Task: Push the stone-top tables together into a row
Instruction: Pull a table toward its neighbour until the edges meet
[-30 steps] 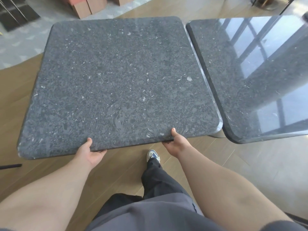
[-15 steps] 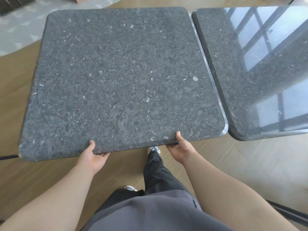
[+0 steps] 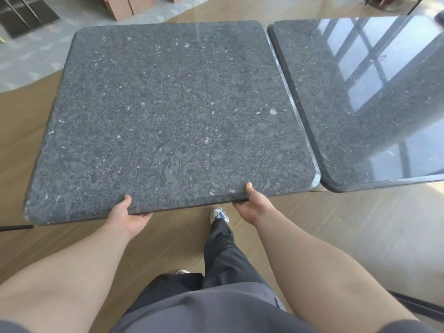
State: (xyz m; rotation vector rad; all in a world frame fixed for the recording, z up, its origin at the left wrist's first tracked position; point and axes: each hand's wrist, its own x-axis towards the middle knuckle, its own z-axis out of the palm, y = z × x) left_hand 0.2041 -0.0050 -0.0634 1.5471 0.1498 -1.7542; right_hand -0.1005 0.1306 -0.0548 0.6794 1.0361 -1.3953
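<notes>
A square dark grey speckled stone-top table fills the middle of the view. A second, glossier stone-top table stands to its right, side edge against side edge, with only a thin seam between them. My left hand grips the near edge of the middle table, thumb on top and fingers underneath. My right hand grips the same edge further right, in the same way. The near edge of the right table lies a little closer to me than that of the middle one.
Wooden floor lies under the tables, with a pale patterned rug at the far left. Brown boxes stand beyond the tables. My legs and one shoe are just below the near edge. A dark bar crosses the lower right corner.
The wedge-shaped gap at the near corners of the two tables has narrowed to a thin seam. Both hands keep their grip on the near edge.
</notes>
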